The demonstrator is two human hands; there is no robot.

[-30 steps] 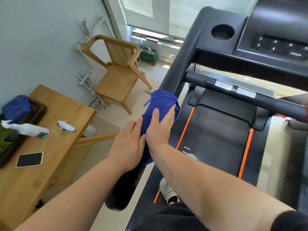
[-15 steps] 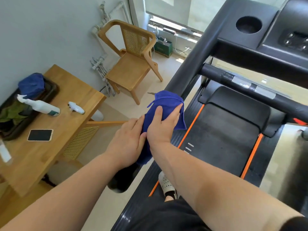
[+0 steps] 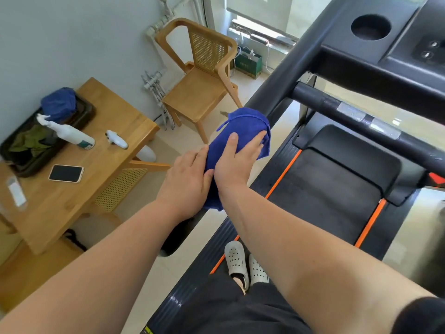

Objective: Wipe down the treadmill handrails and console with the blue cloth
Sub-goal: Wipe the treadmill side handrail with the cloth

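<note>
- Head view looks down on a person standing on a treadmill, both arms stretched to the left rail (image 3: 290, 75).
- The cloth (image 3: 243, 122) is draped over this rail about midway along its slope. It sits below the joint with the console (image 3: 397, 57) and above the rail's lower end.
- The right hand (image 3: 237, 162) sits on top of the cloth, thumb lying along it and fingers (image 3: 258, 138) bent over the far side, clamping it to the rail.
- The left hand (image 3: 186, 180) lies just beside the right, touching it. Its fingers are nearly straight and press the cloth's near edge; I cannot tell whether anything curls underneath.
- Judging by this, the job is at an early-to-middle stage, with one rail being wiped.
- No part of the rail looks visibly cleaner than the rest, so how much of it is finished cannot be read.
- The stretch above the cloth probably remains, along with the crossbar (image 3: 361, 119) and the console with its cup hole (image 3: 370, 26) and buttons (image 3: 431, 50). The other side rail, out of view, likely remains too.
- The cloth is deep blue, soft and fuzzy like microfibre, and bunched in thick folds instead of lying flat.
- One small corner or loop sticks out at its upper left, and a loose corner hangs below the hands.
- It shows no obvious dirt or wet patches.
- On the table (image 3: 101, 189) to the left lie a spray bottle (image 3: 69, 135) and a phone (image 3: 66, 173).
</note>
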